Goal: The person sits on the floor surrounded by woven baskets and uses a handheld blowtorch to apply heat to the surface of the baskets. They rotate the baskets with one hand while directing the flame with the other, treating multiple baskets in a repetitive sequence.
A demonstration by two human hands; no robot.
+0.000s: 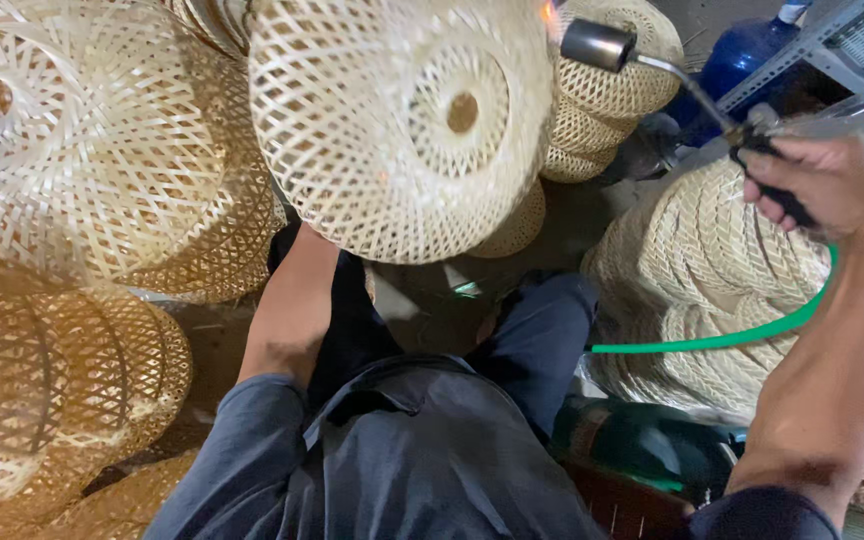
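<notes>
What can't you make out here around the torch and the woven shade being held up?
Head view only:
- Left hand: hidden behind the woven bamboo shade; only the forearm shows, so its grip cannot be told.
- Flame at the torch nozzle: only an orange glow at the top edge, its contact with the shade unclear.
- Green hose: its far end passes behind the right forearm.
- Right hand: fingers wrap the torch handle, hiding any trigger.

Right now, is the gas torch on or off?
On: a small orange flame shows at the gas torch nozzle, beside the woven bamboo shade.
</notes>
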